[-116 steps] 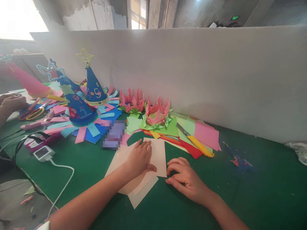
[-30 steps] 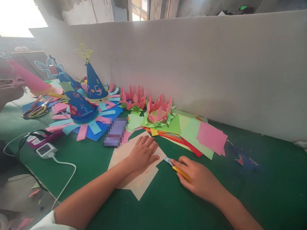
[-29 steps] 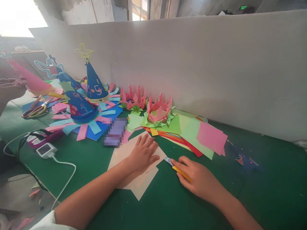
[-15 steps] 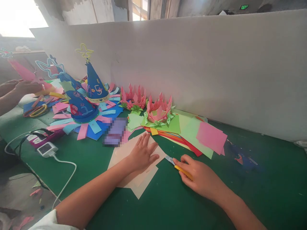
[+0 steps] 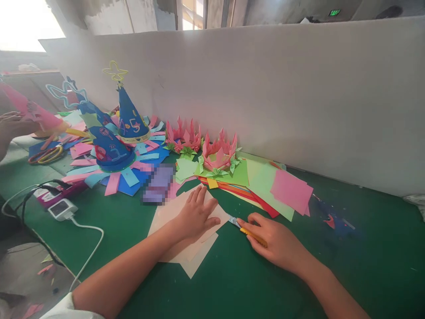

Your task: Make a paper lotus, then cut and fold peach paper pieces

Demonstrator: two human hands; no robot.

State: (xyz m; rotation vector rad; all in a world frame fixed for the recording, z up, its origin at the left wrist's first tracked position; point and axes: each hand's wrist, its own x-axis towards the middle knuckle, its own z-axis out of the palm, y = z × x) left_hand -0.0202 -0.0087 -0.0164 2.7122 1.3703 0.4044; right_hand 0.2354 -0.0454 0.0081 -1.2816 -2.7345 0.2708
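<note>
My left hand (image 5: 196, 217) lies flat with its fingers spread on pale peach paper sheets (image 5: 166, 230). Beneath that hand the sheets overlap at different angles, and one corner points toward me. In my right hand (image 5: 272, 239) is a utility knife (image 5: 247, 231) with a yellow handle, the fingers wrapped round it. Its metal blade end meets the right corner of the paper, close to the green table surface. Whether the blade is cutting into the sheet, I cannot tell.
Coloured paper (image 5: 292, 190) lies beyond my hands, beside pink paper crowns (image 5: 219, 153). Blue cone hats (image 5: 131, 115), scissors (image 5: 49, 154) and a power strip (image 5: 59, 192) with cables are on the left. Another person's hand (image 5: 13, 128) holds a pink cone (image 5: 36, 115). A white partition (image 5: 299, 97) stands behind.
My hands and the knife keep nearly the same place on the paper. The view has shifted slightly. At far left, the other person's hands and the pink cone have moved.
</note>
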